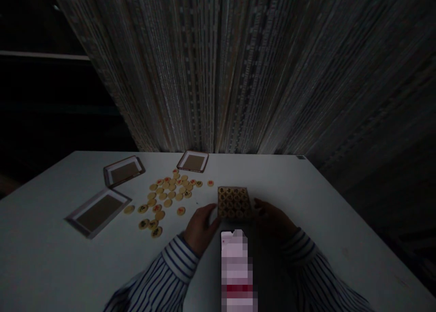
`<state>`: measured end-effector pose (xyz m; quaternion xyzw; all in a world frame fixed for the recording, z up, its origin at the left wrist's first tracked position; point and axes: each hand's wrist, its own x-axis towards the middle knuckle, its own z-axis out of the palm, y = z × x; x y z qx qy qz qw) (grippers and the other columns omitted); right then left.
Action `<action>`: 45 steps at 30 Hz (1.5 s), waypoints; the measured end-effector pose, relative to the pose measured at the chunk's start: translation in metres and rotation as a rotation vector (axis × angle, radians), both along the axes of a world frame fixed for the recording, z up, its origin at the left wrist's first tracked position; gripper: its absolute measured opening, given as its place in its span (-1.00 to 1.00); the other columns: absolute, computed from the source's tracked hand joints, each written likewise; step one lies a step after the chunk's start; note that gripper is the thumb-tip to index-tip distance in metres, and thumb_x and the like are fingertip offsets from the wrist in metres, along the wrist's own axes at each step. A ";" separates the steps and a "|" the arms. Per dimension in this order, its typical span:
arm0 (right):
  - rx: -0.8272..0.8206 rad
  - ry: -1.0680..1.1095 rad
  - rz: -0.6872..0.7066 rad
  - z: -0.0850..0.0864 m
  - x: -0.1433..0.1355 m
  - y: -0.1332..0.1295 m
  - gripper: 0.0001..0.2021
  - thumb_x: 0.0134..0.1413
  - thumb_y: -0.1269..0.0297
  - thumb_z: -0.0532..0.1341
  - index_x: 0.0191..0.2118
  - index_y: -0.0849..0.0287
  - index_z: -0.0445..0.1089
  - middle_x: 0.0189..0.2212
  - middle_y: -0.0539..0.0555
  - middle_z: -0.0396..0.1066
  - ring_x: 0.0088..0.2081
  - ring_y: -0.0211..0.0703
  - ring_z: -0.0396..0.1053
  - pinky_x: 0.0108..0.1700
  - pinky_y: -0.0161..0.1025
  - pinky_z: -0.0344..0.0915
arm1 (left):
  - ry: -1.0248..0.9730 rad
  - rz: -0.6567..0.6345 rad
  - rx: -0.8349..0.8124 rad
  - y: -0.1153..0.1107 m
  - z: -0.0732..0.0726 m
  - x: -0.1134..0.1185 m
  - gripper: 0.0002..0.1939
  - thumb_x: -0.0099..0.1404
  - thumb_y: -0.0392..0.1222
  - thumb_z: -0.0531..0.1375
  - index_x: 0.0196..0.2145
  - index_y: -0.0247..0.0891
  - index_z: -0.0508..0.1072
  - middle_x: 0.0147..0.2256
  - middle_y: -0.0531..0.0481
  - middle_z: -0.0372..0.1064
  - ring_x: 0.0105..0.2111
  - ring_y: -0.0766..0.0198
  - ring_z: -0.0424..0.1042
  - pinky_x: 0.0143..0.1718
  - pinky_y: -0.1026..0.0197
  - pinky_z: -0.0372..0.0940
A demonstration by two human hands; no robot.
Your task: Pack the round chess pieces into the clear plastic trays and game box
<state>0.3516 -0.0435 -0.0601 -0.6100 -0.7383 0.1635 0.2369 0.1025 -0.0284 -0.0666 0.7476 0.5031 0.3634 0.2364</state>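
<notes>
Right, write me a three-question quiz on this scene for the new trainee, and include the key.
1. True or false: the filled tray lies between the left hand and the right hand.
2. Choose: the lit phone lies A) beyond the filled tray, B) on the wearer's side of it, C) inside it.
3. Count: how many other trays lie near the loose round pieces?

Key:
1. True.
2. B.
3. Three: two left of the pieces, one beyond them.
</notes>
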 end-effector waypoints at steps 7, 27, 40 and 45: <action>-0.058 -0.025 0.032 0.011 -0.015 -0.006 -0.59 -0.05 0.20 0.11 -0.03 0.18 0.28 -0.21 0.17 0.41 -0.20 -0.06 0.36 -0.16 -0.10 0.30 | 0.130 -0.034 0.087 -0.002 0.000 0.001 -0.66 0.11 -0.19 0.12 -0.14 -0.30 0.38 -0.23 -0.14 0.44 -0.21 0.13 0.40 -0.19 0.08 0.33; -0.028 0.024 0.048 0.016 -0.023 -0.005 -0.61 -0.05 0.23 0.11 -0.04 0.20 0.30 -0.17 0.19 0.40 -0.15 -0.05 0.35 -0.12 -0.07 0.29 | 0.187 0.002 0.077 -0.001 0.000 0.002 -0.69 0.09 -0.26 0.13 -0.16 -0.30 0.41 -0.25 -0.12 0.45 -0.22 0.13 0.41 -0.19 0.08 0.32; -0.027 0.036 0.074 0.018 -0.027 -0.003 -0.60 -0.03 0.23 0.09 -0.02 0.16 0.28 -0.19 0.16 0.40 -0.17 -0.08 0.35 -0.14 -0.12 0.30 | 0.151 0.039 0.097 0.000 -0.001 0.000 -0.72 0.09 -0.23 0.12 -0.20 -0.28 0.43 -0.28 -0.11 0.46 -0.24 0.14 0.42 -0.21 0.08 0.33; -0.010 0.032 0.058 0.017 -0.027 -0.004 -0.63 -0.03 0.24 0.09 -0.06 0.17 0.31 -0.18 0.17 0.41 -0.15 -0.07 0.35 -0.12 -0.10 0.29 | 0.163 0.036 0.105 0.000 -0.002 0.000 -0.72 0.10 -0.23 0.12 -0.20 -0.26 0.42 -0.28 -0.10 0.46 -0.25 0.16 0.42 -0.22 0.10 0.33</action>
